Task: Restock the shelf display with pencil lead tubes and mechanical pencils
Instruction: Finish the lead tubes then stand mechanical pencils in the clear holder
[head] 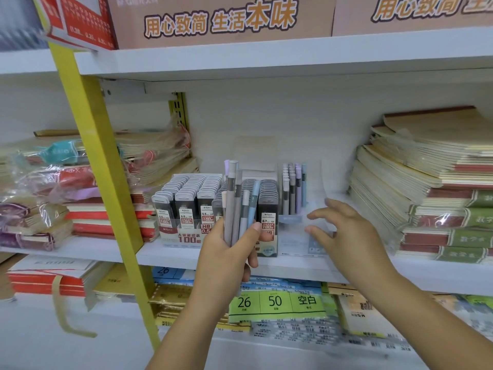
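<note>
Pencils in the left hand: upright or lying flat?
Upright: the left hand grips the pencils at their lower ends, tops pointing up, slightly fanned.

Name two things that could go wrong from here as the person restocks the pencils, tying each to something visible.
1. The left hand grips a loose bunch of mechanical pencils at uneven heights; one could slip out and fall.
2. The right hand, fingers spread, reaches toward the clear holder, where the standing pencils fill only part of the space; a nudge might topple them.
</note>
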